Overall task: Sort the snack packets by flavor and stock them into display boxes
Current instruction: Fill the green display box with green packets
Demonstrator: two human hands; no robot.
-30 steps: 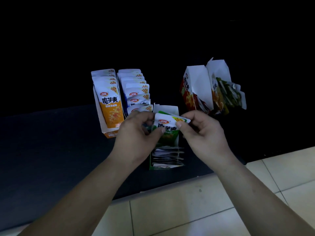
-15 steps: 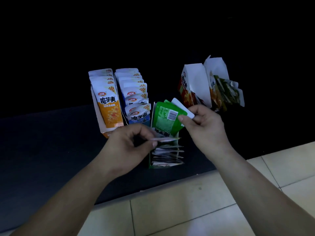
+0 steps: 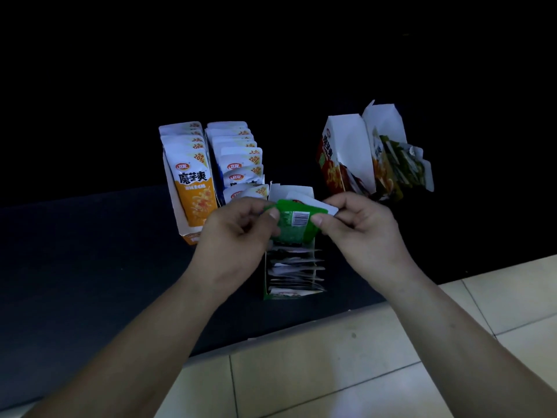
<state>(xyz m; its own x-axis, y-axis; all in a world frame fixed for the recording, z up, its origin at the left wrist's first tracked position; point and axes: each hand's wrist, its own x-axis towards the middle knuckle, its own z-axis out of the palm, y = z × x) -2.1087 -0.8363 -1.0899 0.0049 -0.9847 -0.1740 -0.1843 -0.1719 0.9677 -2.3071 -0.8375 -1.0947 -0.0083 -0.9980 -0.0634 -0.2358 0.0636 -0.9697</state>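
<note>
A green snack packet [image 3: 294,223], barcode side up, is held over the green display box [image 3: 268,285]. My left hand [image 3: 238,233] pinches its left edge and my right hand [image 3: 358,227] pinches its right edge, with a white packet corner showing behind it. The green box holds several packets standing on edge. To the left stand an orange box [image 3: 177,212] full of orange packets [image 3: 194,188] and a row of blue packets [image 3: 238,164] beside it.
A red open carton [image 3: 340,158] and another carton with mixed green and orange packets [image 3: 398,167] stand at the back right on the dark mat. Pale floor tiles [image 3: 301,372] lie in front of the mat's edge.
The green packet was flipped from front to barcode side. My left hand came back up from the box and took hold of the packet's left edge.
</note>
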